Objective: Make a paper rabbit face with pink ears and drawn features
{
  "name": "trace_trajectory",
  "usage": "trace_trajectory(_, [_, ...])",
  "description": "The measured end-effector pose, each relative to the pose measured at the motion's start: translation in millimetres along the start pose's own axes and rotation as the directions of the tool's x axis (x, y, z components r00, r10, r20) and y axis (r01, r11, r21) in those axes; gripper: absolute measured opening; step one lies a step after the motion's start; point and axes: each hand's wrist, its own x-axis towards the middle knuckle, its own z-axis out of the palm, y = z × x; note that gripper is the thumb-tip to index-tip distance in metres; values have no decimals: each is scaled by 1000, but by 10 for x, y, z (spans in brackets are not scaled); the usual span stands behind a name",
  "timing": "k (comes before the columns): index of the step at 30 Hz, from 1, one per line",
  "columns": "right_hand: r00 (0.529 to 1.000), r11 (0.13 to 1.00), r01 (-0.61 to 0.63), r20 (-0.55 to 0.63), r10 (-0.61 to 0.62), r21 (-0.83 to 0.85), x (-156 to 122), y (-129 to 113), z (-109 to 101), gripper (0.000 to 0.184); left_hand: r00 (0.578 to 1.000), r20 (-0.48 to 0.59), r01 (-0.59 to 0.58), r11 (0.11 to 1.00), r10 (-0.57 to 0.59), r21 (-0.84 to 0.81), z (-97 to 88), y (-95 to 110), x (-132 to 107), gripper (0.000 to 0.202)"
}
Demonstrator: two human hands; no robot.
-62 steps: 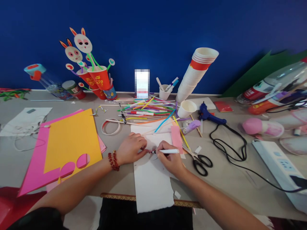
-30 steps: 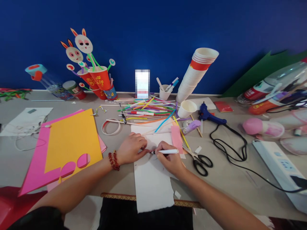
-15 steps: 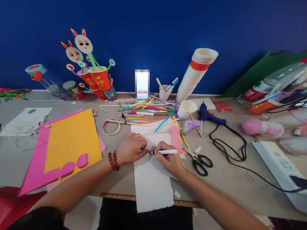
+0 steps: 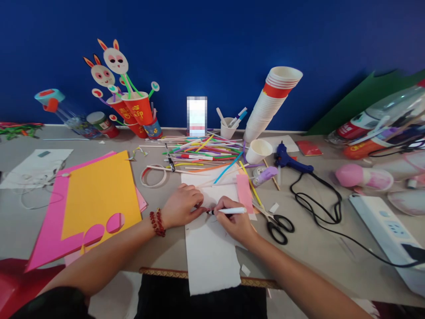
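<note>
My right hand (image 4: 232, 219) is closed round a white marker pen (image 4: 234, 211), its dark tip pointing left. Opposite that tip is my left hand (image 4: 184, 206), with curled fingers and the thumb reaching toward the pen. A small dark red spot shows between the hands; what my left fingers pinch there, if anything, is too small to make out. Under both hands lies a long sheet of white paper (image 4: 212, 266), hanging over the table's front edge. Near my right hand are a pink paper strip (image 4: 245, 193) and black-handled scissors (image 4: 277, 226).
Behind the paper lie many coloured sticks (image 4: 206, 153) and a tape roll (image 4: 153, 177). Orange paper (image 4: 102, 195) is at left. At right are a blue glue gun (image 4: 292, 160), a paper cup (image 4: 258, 151) and a power strip (image 4: 388, 230). A tall cup stack (image 4: 268, 106) leans behind.
</note>
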Motion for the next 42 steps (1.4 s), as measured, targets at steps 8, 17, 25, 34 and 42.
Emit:
trace_trajectory(8, [1000, 1000, 1, -5, -1, -17, 3, -4, -2, 10, 1000, 3, 2, 1000, -2, 4, 2, -2, -1, 24])
trace_trajectory(17, [1000, 1000, -2, -9, 2, -2, 0, 9, 2, 10, 1000, 3, -1, 1000, 1, -3, -2, -5, 2, 24])
trace_trajectory(25, [1000, 1000, -6, -12, 6, 11, -2, 9, 5, 10, 1000, 6, -1, 1000, 1, 8, 10, -7, -1, 24])
trace_trajectory(34, [1000, 1000, 7, -10, -7, 16, -8, 6, 0, 11, 1000, 6, -2, 1000, 2, 3, -4, -2, 0, 25])
trace_trajectory(42, [1000, 1000, 2, -7, -2, 18, -2, 28, 13, 10, 1000, 1, -3, 1000, 3, 6, -3, -5, 3, 23])
